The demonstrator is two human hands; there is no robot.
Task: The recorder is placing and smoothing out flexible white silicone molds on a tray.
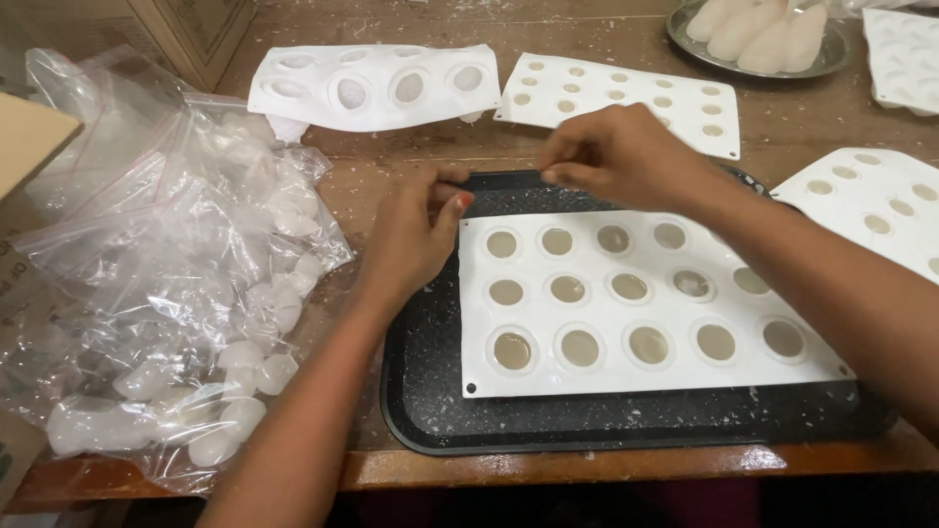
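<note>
Resting at the far left corner of the white silicone mould (626, 367), the left hand (416, 240) has its fingers curled loosely, thumb touching the mould's edge; whether it pinches anything, cannot tell. Right hand (626, 156) hovers over the mould's far edge, fingertips pinched together on something too small to make out. Mould lies flat inside a black speckled tray (430, 391), with a bare tray margin at left and front. Its three rows of round cavities hold a pale beige fill. Tray's front rim sits close to the table's near edge. Left of the tray: clear plastic bags (186, 284) holding white rounded pieces. Beyond the hands: two more white moulds (377, 88), (626, 98), empty. Far right: a further mould (871, 205), and a metal plate (831, 54) of white pieces. Wooden table (411, 166) is flecked with white crumbs
</note>
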